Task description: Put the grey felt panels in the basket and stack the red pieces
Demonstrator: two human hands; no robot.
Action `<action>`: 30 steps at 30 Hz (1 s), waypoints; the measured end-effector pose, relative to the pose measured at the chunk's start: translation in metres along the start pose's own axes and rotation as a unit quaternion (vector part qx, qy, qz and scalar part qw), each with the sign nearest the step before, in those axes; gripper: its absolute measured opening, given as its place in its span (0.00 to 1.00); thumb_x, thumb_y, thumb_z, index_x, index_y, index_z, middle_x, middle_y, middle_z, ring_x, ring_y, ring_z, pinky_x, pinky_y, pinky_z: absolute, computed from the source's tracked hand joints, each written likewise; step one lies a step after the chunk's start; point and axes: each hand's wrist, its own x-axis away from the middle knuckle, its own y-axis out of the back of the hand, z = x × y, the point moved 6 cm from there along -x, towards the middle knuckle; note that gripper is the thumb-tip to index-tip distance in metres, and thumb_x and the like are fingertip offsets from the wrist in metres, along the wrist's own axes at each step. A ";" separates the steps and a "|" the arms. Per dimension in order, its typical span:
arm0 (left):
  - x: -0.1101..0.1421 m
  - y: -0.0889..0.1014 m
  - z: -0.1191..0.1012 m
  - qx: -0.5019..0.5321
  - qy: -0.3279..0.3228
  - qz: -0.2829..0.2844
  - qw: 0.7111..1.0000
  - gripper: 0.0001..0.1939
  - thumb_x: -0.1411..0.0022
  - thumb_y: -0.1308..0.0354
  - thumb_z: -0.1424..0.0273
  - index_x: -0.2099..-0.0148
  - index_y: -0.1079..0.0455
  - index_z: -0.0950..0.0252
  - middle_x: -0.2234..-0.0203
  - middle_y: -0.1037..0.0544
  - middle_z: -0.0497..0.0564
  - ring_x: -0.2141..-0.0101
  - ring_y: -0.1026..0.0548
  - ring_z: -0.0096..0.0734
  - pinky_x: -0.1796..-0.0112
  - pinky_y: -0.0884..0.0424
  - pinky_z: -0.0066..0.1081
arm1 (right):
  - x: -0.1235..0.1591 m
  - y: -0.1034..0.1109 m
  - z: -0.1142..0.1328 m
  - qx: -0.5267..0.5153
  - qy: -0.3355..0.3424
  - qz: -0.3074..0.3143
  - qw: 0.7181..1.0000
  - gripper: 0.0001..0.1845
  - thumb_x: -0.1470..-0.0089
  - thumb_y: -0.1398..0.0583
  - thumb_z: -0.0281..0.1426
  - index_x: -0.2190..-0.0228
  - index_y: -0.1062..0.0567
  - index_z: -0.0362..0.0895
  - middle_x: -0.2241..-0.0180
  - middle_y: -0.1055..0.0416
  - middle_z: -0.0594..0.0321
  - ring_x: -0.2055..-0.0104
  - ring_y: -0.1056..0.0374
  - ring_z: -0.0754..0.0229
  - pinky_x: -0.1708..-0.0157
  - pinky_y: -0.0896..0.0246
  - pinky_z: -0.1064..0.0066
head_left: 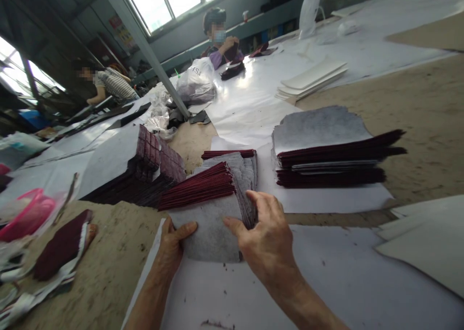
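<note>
Well, hands (172,245) (268,236) on stack (212,231), long axis probably crosswise.

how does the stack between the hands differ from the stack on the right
The left hand and right hand touch the near stack; the right stack lies untouched on white paper.
The near stack's red edges show beyond its grey face; the right stack's face the person.
Both have grey faces and dark red edges.
</note>
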 end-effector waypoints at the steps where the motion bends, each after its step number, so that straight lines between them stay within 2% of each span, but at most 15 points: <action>1: 0.000 0.000 0.000 0.001 -0.001 -0.004 1.000 0.37 0.64 0.32 0.73 0.48 0.34 0.66 0.68 0.21 0.52 0.65 0.23 0.46 0.64 0.26 0.40 | -0.002 -0.003 -0.001 -0.002 -0.026 0.017 1.000 0.27 0.64 0.33 0.36 0.60 0.30 0.39 0.61 0.32 0.53 0.56 0.37 0.49 0.55 0.39 0.56; 3: -0.001 -0.001 0.001 0.001 -0.005 -0.003 1.000 0.36 0.64 0.32 0.73 0.49 0.34 0.65 0.67 0.21 0.52 0.64 0.24 0.47 0.63 0.26 0.40 | -0.007 -0.009 -0.004 -0.004 -0.076 0.044 0.996 0.30 0.67 0.32 0.37 0.60 0.30 0.39 0.62 0.31 0.53 0.57 0.36 0.48 0.57 0.39 0.56; 5: -0.003 0.000 0.002 -0.003 -0.012 0.002 1.000 0.33 0.64 0.33 0.73 0.51 0.32 0.65 0.66 0.21 0.51 0.61 0.24 0.47 0.61 0.26 0.40 | -0.009 -0.012 -0.004 0.005 -0.096 0.055 0.994 0.31 0.68 0.32 0.38 0.60 0.30 0.38 0.63 0.31 0.53 0.59 0.36 0.48 0.57 0.39 0.56; 11: -0.007 0.005 0.005 -0.017 -0.048 0.024 0.998 0.25 0.60 0.34 0.73 0.55 0.30 0.66 0.65 0.22 0.52 0.55 0.27 0.47 0.55 0.30 0.40 | -0.006 -0.007 0.015 0.067 0.016 0.014 0.998 0.25 0.67 0.33 0.35 0.63 0.29 0.43 0.65 0.32 0.57 0.60 0.38 0.48 0.58 0.42 0.56; 16: -0.007 0.004 0.005 -0.010 -0.052 0.025 0.998 0.27 0.60 0.34 0.73 0.54 0.32 0.63 0.68 0.22 0.48 0.56 0.26 0.45 0.55 0.30 0.40 | -0.005 -0.005 0.019 0.011 0.035 -0.006 0.999 0.21 0.67 0.33 0.30 0.65 0.28 0.43 0.62 0.33 0.57 0.59 0.39 0.50 0.59 0.40 0.58; 18: -0.006 0.004 0.005 -0.003 -0.044 0.025 0.999 0.28 0.61 0.34 0.73 0.54 0.32 0.63 0.69 0.22 0.47 0.59 0.25 0.44 0.58 0.29 0.39 | -0.006 -0.007 0.018 -0.022 0.012 0.011 1.000 0.20 0.66 0.34 0.29 0.66 0.29 0.42 0.64 0.32 0.56 0.59 0.37 0.50 0.59 0.40 0.57; 21: -0.005 0.004 0.006 -0.009 -0.025 0.016 1.000 0.31 0.64 0.32 0.72 0.53 0.32 0.63 0.70 0.21 0.48 0.64 0.24 0.44 0.63 0.27 0.38 | -0.006 -0.012 0.014 -0.057 -0.064 0.065 0.994 0.20 0.66 0.35 0.31 0.66 0.30 0.40 0.67 0.30 0.55 0.61 0.35 0.48 0.58 0.40 0.54; 24: -0.005 0.008 0.008 -0.018 -0.010 0.004 1.000 0.34 0.66 0.31 0.70 0.52 0.31 0.64 0.71 0.21 0.49 0.68 0.23 0.45 0.67 0.26 0.37 | -0.005 -0.020 0.012 -0.092 -0.120 0.128 0.980 0.26 0.65 0.35 0.30 0.59 0.31 0.40 0.65 0.29 0.55 0.62 0.34 0.48 0.58 0.39 0.54; 27: -0.007 0.011 0.011 -0.014 0.001 -0.001 1.000 0.36 0.68 0.30 0.70 0.51 0.32 0.65 0.71 0.21 0.51 0.68 0.23 0.48 0.68 0.26 0.39 | -0.008 -0.025 0.017 -0.088 -0.072 0.139 0.984 0.33 0.66 0.36 0.28 0.53 0.33 0.39 0.61 0.30 0.54 0.59 0.34 0.48 0.57 0.38 0.55; 30: -0.006 0.010 0.010 -0.011 -0.009 0.000 1.000 0.37 0.67 0.31 0.71 0.50 0.32 0.65 0.69 0.21 0.52 0.66 0.23 0.49 0.66 0.26 0.40 | -0.007 -0.025 0.023 -0.040 0.018 0.101 0.994 0.29 0.64 0.37 0.27 0.55 0.31 0.37 0.62 0.30 0.53 0.59 0.35 0.48 0.58 0.38 0.56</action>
